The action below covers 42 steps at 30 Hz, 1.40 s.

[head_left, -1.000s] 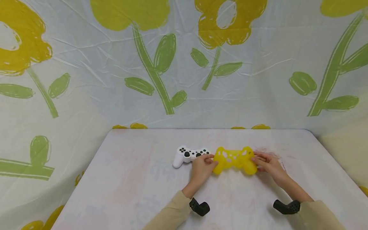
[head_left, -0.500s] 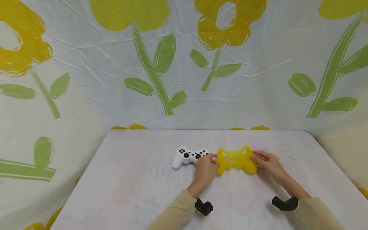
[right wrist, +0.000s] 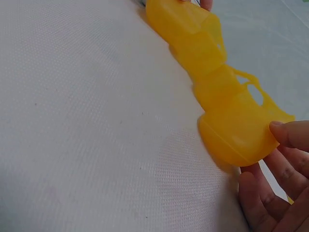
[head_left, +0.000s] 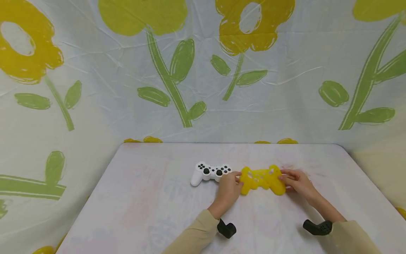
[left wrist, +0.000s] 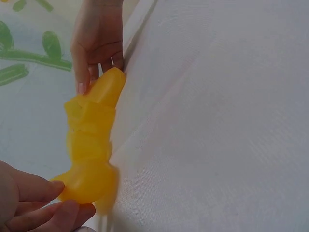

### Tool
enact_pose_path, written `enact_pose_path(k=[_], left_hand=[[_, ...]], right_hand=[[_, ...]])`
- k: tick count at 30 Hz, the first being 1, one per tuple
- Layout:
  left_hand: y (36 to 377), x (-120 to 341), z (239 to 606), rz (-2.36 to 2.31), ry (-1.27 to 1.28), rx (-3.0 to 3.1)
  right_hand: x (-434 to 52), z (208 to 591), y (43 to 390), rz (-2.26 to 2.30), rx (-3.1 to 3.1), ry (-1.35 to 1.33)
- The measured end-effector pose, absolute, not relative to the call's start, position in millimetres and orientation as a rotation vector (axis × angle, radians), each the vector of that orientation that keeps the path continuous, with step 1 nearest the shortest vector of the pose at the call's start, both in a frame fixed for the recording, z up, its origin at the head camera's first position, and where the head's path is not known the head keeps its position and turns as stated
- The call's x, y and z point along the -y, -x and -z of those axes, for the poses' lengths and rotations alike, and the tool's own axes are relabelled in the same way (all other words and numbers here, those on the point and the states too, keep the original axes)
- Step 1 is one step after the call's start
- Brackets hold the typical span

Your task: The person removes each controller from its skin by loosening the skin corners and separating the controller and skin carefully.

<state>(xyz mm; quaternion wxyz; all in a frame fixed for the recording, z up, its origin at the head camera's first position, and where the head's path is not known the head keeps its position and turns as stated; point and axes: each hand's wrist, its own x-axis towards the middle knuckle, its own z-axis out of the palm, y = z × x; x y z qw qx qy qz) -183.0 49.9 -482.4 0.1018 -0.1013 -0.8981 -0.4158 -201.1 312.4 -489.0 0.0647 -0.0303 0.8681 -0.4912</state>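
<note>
A yellow silicone controller cover [head_left: 262,180] lies stretched between both hands on the white table [head_left: 158,204]. My left hand [head_left: 229,188] pinches its left grip [left wrist: 89,181] between thumb and fingers. My right hand [head_left: 296,182] pinches the right grip [right wrist: 241,133], the thumb on its top edge. In the left wrist view the right hand [left wrist: 99,43] shows at the cover's far end. A white game controller [head_left: 209,171] with black buttons and sticks lies just left of the left hand, partly hidden by it.
A plastic sheet printed with yellow flowers and green stems [head_left: 171,70] forms the backdrop behind and beside the table. Black wrist camera mounts [head_left: 226,228] sit under both beige sleeves. The table's far edge runs close behind the controller.
Both hands and the yellow cover have shifted slightly right and toward me, and the cover now lies flatter and lower. The white controller has stayed in place.
</note>
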Motion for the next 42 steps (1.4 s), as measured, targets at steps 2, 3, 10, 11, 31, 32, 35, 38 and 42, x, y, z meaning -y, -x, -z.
enact_pose_path(k=[2, 3, 10, 11, 31, 32, 35, 38, 42], left_hand=[[183.0, -50.0, 482.4, 1.220, 0.311, 2.656], [183.1, -49.9, 482.4, 1.214, 0.318, 2.657], [183.5, -49.0, 482.8, 1.195, 0.358, 2.672], [183.3, -48.9, 482.9, 1.202, 0.357, 2.675], [183.1, -47.6, 481.6, 1.207, 0.349, 2.676], [183.1, -47.5, 481.4, 1.201, 0.349, 2.677], [183.6, -47.9, 482.0, 1.167, 0.353, 2.674], [184.2, -48.8, 482.4, 1.121, 0.359, 2.679], [185.9, -51.0, 483.2, 1.029, 0.392, 2.681]], right_hand=[[-313.8, 489.0, 200.2, 1.469, -2.630, 0.097], [-314.4, 488.9, 199.9, 1.462, -2.636, 0.094], [-316.6, 489.3, 199.1, 1.432, -2.647, 0.097], [-316.6, 489.3, 199.3, 1.428, -2.648, 0.103], [-313.6, 488.2, 199.2, 1.383, -2.688, 0.069], [-313.6, 488.3, 199.3, 1.384, -2.694, 0.063], [-313.7, 488.5, 199.4, 1.391, -2.707, 0.047], [-314.0, 488.9, 199.3, 1.407, -2.714, 0.033], [-315.1, 490.3, 199.6, 1.439, -2.721, 0.023]])
